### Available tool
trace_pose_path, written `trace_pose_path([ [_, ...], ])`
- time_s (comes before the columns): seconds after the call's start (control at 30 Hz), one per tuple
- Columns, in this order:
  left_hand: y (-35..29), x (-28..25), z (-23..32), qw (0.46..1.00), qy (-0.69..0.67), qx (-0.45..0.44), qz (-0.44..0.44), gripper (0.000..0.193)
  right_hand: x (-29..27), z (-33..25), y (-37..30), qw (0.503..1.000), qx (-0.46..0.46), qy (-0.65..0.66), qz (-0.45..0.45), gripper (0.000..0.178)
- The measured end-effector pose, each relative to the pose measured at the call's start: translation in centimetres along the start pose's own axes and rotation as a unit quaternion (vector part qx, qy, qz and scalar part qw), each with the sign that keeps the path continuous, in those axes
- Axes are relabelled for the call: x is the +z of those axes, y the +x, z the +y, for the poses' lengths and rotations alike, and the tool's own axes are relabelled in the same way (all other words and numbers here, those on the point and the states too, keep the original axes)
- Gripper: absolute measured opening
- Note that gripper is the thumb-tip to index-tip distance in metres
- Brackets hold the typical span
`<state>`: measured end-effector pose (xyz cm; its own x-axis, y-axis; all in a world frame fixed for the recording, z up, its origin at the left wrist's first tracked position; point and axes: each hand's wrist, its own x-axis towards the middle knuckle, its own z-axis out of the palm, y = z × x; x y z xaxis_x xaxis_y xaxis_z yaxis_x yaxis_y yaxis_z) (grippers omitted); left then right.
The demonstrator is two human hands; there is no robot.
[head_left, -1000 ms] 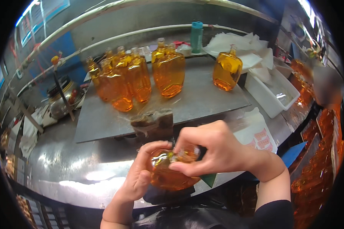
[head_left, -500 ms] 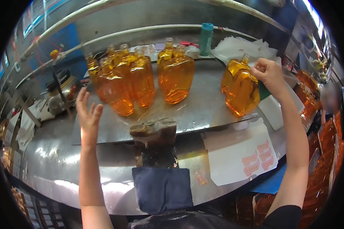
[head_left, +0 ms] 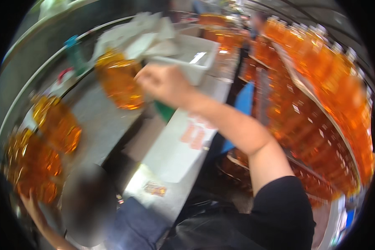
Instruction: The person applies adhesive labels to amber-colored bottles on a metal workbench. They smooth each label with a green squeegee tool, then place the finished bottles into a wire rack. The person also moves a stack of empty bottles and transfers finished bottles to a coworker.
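The picture is smeared by motion. My right hand (head_left: 166,83) has its fingers curled at the upper side of a flat-bodied glass bottle (head_left: 127,89) of amber liquid; its neck is hidden by the fingers. A second amber bottle (head_left: 106,60) stands close behind it. At the lower left, my left hand (head_left: 31,204) has its fingers stretched and apart beside a group of several amber bottles (head_left: 29,162). Another pair of bottles (head_left: 58,125) stands just beyond that group, on the metal tabletop (head_left: 91,121).
A white sheet with red printed shapes (head_left: 179,141) lies right of the bottles. Beyond are a white plastic tray (head_left: 196,54), crumpled white paper (head_left: 133,35) and a teal drinking bottle (head_left: 75,54). Stacked layers of filled amber bottles (head_left: 308,112) rise on the right. A dark cloth (head_left: 133,225) hangs at the near edge.
The view has swung right, bringing the stacked bottles into sight. My left hand now appears low at the left, close to the bottle group. My right hand stays at the same bottle.
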<state>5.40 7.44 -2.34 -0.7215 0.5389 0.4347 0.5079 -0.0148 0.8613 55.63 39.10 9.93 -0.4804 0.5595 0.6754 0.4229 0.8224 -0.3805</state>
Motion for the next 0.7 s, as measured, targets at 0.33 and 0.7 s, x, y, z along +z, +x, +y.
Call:
trace_pose_path([
  [0.33, -10.5, 7.8, 9.8, 0.976, -0.211, -0.032, -0.049, 0.069, -7.4, 3.5, -17.4, 0.945, 0.24, -0.062, -0.212, 0.026],
  [0.7, -20.9, 5.6, 16.8, 0.939, -0.343, 0.002, -0.01, 0.077, -12.6, -11.9, -7.0, 0.984, -0.027, 0.094, -0.147, 0.022],
])
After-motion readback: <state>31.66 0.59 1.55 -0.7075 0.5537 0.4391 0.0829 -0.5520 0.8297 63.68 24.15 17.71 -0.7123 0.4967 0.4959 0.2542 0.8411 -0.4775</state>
